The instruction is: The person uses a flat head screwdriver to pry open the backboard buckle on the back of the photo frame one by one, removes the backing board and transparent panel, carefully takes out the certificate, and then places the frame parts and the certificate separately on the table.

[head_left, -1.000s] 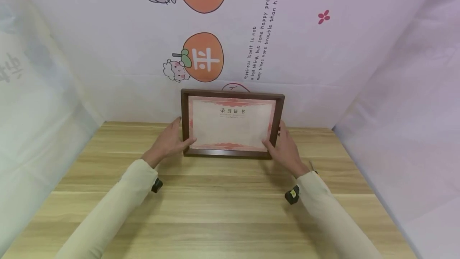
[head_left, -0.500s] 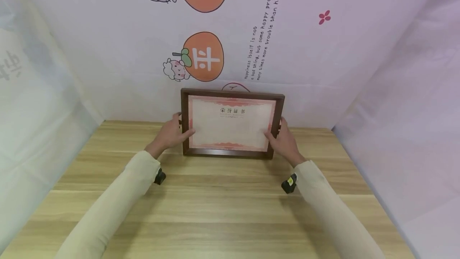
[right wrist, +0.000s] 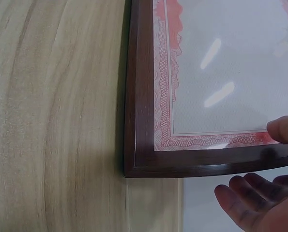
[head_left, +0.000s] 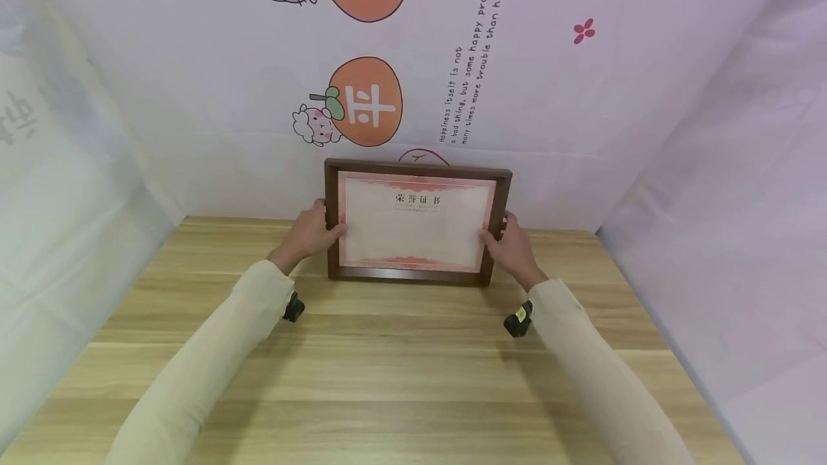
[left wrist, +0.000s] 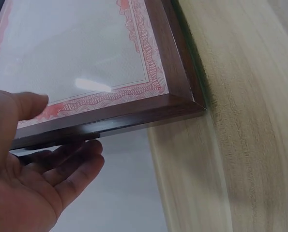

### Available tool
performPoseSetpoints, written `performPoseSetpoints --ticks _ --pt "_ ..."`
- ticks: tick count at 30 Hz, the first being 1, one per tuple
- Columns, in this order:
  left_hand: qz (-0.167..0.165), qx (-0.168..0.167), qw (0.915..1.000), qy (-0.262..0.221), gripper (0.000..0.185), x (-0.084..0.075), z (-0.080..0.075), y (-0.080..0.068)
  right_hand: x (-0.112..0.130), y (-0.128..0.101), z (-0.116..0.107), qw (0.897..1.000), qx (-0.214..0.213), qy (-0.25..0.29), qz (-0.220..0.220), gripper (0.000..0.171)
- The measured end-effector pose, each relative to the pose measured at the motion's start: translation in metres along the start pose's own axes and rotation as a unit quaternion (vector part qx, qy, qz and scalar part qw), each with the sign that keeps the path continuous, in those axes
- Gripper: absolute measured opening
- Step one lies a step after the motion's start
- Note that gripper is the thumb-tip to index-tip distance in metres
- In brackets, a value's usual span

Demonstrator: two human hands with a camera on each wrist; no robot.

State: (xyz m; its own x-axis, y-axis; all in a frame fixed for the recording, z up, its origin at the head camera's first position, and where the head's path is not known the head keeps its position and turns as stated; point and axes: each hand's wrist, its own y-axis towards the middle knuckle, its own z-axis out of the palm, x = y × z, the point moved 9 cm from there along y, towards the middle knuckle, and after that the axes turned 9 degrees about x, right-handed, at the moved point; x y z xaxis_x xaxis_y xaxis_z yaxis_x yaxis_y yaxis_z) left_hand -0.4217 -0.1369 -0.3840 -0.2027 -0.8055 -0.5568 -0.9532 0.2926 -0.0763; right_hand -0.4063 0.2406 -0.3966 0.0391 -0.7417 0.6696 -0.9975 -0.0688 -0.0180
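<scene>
A dark brown picture frame (head_left: 413, 275) with a pink-bordered certificate (head_left: 413, 232) behind its glazing stands on the table, leaning back against the white wall. My left hand (head_left: 310, 232) holds its left side, thumb over the front and fingers round the outer edge. On the opposite side my right hand (head_left: 513, 246) holds the frame likewise. In the left wrist view the left fingers (left wrist: 78, 174) curl by the frame's outer edge, some partly hidden behind it. The right thumb (right wrist: 279, 129) lies over the certificate's border in the right wrist view, with the other fingers below the edge.
The wood-grain table (head_left: 388, 364) runs back to a white printed sheet (head_left: 517, 92) that forms the rear wall. White sheets also hang at the left (head_left: 64, 199) and right (head_left: 711, 199). Beige sleeves and small black wrist cameras (head_left: 518, 320) are on both arms.
Both hands have slid a little up the frame's sides, and the left thumb has drawn back towards the edge. The frame has stayed almost where it was.
</scene>
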Motion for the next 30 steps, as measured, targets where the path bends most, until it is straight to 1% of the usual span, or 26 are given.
performPoseSetpoints --ticks 6,8,13,17,22,28,30 --pt "0.014 -0.019 0.9997 0.0 0.053 -0.002 -0.003 0.003 0.004 0.003 -0.002 1.0 -0.005 -0.02 -0.012 0.061" --pt "0.021 -0.024 0.9995 0.001 0.049 -0.003 -0.003 0.004 0.006 0.004 -0.003 1.0 -0.008 -0.022 -0.017 0.057" --pt "0.03 -0.028 0.9991 -0.005 0.049 -0.006 -0.004 0.004 0.009 0.004 -0.005 0.999 -0.016 -0.022 -0.024 0.049" --pt "0.027 -0.025 0.9993 -0.01 0.051 -0.005 -0.004 0.003 0.01 0.003 -0.007 0.999 -0.019 -0.023 -0.023 0.045" --pt "0.027 -0.028 0.9992 -0.011 0.048 -0.005 -0.005 0.0 0.012 0.001 -0.007 0.999 -0.015 -0.011 -0.027 0.047" --pt "0.024 -0.018 0.9993 -0.023 0.055 -0.003 -0.004 -0.002 0.011 0.0 -0.008 1.0 -0.015 -0.004 -0.027 0.048" --pt "0.025 -0.022 0.9991 -0.026 0.055 -0.003 -0.005 -0.003 0.011 0.0 -0.008 0.999 -0.017 -0.002 -0.028 0.048"
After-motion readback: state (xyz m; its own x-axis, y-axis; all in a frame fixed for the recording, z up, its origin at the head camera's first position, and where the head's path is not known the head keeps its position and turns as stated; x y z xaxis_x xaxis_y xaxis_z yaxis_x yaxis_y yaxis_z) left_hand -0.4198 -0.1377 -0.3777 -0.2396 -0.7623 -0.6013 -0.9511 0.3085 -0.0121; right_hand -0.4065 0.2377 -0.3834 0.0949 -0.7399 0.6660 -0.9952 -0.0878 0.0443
